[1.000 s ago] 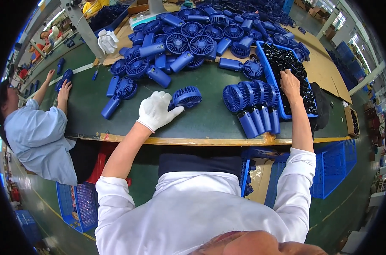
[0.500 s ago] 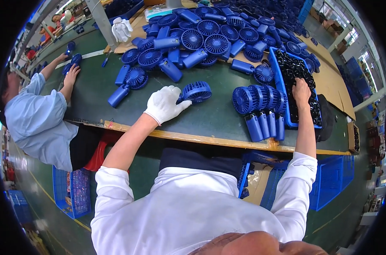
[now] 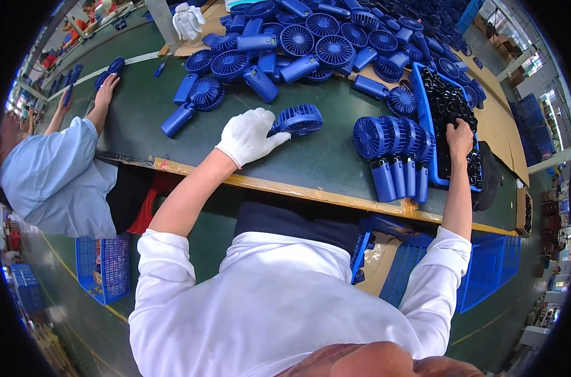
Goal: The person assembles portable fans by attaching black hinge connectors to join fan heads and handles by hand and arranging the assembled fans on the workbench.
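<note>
My left hand [image 3: 249, 136], in a white glove, is closed around the handle of a blue handheld fan [image 3: 300, 120] above the green tabletop. The fan's round head points to the right, and the glove covers most of its handle. My bare right hand [image 3: 459, 138] reaches into a blue tray [image 3: 422, 94] full of small glossy black parts [image 3: 445, 103]. Its fingers are bent down among those parts, and what they pinch, if anything, is hidden. Between my hands, several blue fans [image 3: 395, 138] stand lined up side by side near the table's front edge.
A large heap of blue fans [image 3: 298, 41] covers the back of the table. White gloves [image 3: 188, 22] hang by a post at the back left. On the left a co-worker in a light blue shirt [image 3: 53, 176] handles fans. Blue crates [image 3: 486, 270] stand below the table.
The whole view has shifted slightly. My left hand still holds the fan, and my right hand stays in the tray of black parts. The co-worker's hands have moved apart.
</note>
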A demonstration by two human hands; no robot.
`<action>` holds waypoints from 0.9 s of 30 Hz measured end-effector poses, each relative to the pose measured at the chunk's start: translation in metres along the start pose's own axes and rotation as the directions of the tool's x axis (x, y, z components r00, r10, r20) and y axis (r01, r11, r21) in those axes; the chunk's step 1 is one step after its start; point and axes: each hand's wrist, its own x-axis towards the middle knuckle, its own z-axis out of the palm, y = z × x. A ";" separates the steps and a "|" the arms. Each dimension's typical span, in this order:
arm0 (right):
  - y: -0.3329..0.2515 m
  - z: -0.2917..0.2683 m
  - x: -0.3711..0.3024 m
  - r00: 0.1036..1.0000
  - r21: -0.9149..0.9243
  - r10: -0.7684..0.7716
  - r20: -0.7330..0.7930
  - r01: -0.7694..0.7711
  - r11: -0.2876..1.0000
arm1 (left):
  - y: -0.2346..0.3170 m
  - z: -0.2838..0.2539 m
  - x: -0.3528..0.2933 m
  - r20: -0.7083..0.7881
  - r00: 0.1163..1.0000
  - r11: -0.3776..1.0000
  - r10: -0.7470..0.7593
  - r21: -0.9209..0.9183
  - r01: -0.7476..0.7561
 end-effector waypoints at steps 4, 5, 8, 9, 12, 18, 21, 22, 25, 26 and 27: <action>0.037 0.011 0.009 0.995 0.283 0.025 -0.100 0.004 0.959 | 0.002 0.000 0.005 -0.001 1.000 1.000 0.022 -0.001 -0.022; 0.045 0.011 0.011 0.998 0.294 0.061 0.013 -0.062 0.954 | 0.002 0.000 0.005 -0.002 1.000 1.000 0.016 -0.001 -0.016; 0.050 0.007 0.002 1.000 0.266 0.022 -0.019 -0.016 0.964 | 0.006 -0.004 0.003 0.013 1.000 1.000 -0.024 0.012 0.024; 0.050 0.005 0.002 1.000 0.306 -0.002 -0.002 0.003 0.952 | 0.006 -0.005 0.003 0.013 1.000 1.000 -0.025 0.009 0.025; 0.054 -0.006 -0.002 0.993 0.109 -0.118 0.028 0.114 0.987 | 0.004 -0.005 0.004 0.006 1.000 1.000 -0.009 0.015 0.009; 0.004 -0.055 -0.051 0.988 0.781 0.143 0.052 -0.129 0.611 | -0.001 0.001 0.000 -0.184 0.977 0.994 -0.105 -0.039 0.099; -0.061 -0.084 -0.118 0.993 0.974 0.118 0.003 -0.030 0.226 | -0.009 0.010 -0.002 0.161 0.876 0.226 -0.454 -0.930 0.288; -0.073 -0.087 -0.139 0.998 0.970 0.062 0.008 -0.023 0.243 | 0.004 0.007 -0.002 0.121 0.892 0.112 -0.436 -0.976 0.187; -0.129 -0.086 -0.201 0.994 0.989 -0.109 -0.028 0.044 0.144 | 0.035 0.010 -0.006 0.098 0.925 -0.209 -0.368 -0.978 0.020; -0.151 -0.083 -0.217 0.990 0.999 -0.139 0.007 0.000 0.050 | 0.048 0.013 -0.007 0.098 0.917 -0.272 -0.386 -0.962 -0.011; -0.165 -0.078 -0.229 0.977 0.998 -0.208 0.044 -0.054 -0.042 | 0.058 0.016 -0.009 0.025 0.930 -0.294 -0.367 -0.951 -0.091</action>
